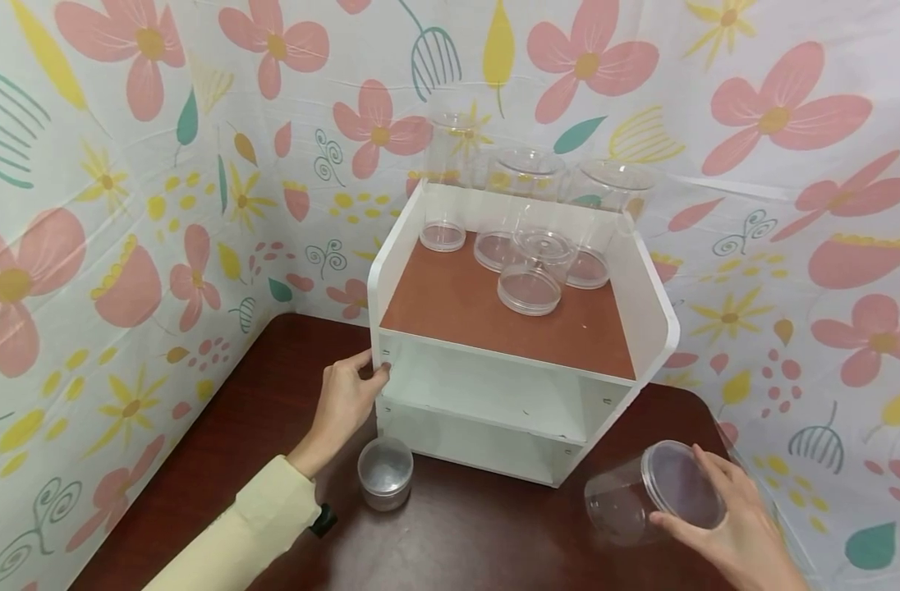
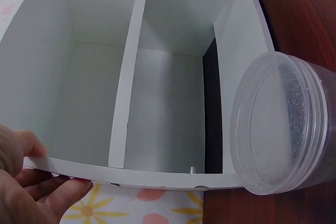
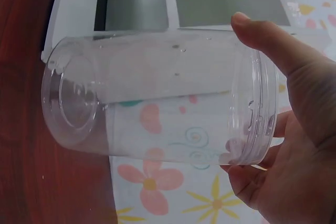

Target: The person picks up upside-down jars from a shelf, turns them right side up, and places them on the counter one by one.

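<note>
Fingers of the right hand (image 1: 731,525) curl round the lidded end of a clear plastic jar (image 1: 645,502), thumb over the rim and the rest underneath, holding it on its side above the front right corner of the dark wooden table (image 1: 221,427), base turned toward the shelf unit; the wrist and forearm run off the bottom edge of the head view, and the lower fingers are partly hidden behind the jar. In the right wrist view the jar (image 3: 157,95) fills most of the picture, and through its wall only blurred bits of flowered backdrop can be made out. The left hand (image 1: 346,402) reaches forward from a pale yellow sleeve (image 1: 250,525), its thumb and fingertips pinching the front left edge of the white shelf unit (image 1: 649,304) at the middle shelf; in the left wrist view the fingers (image 2: 47,192) wrap under that edge and the palm is cut off at the corner. Just beside this wrist, a small lidded jar (image 1: 385,473) stands upright on the table, close to the unit's front left foot. On the unit's brown top, several clear jars (image 1: 527,246) cluster toward the back edge.
</note>
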Motion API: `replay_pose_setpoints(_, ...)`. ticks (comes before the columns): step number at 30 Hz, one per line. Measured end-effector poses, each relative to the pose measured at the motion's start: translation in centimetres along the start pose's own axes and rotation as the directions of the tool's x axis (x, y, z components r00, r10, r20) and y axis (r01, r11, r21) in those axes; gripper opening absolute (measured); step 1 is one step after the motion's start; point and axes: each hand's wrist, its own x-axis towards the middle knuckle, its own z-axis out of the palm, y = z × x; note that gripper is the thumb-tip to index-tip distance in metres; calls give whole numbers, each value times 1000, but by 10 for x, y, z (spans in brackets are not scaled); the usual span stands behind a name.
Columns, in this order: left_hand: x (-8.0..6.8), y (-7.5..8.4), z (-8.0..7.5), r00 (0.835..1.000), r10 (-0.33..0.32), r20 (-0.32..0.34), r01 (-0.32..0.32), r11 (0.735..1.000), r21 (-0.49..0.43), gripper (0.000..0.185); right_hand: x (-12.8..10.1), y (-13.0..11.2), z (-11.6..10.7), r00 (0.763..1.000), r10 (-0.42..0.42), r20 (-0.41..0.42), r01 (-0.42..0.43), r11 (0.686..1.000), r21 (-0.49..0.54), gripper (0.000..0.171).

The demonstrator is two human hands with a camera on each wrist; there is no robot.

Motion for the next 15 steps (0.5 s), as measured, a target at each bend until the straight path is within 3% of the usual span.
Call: replay_pose_setpoints(15,1,-2,0,1000,4,-5,-4,1000,12,31,22,32,9,996,-12,-85,10,1000,-27,110)
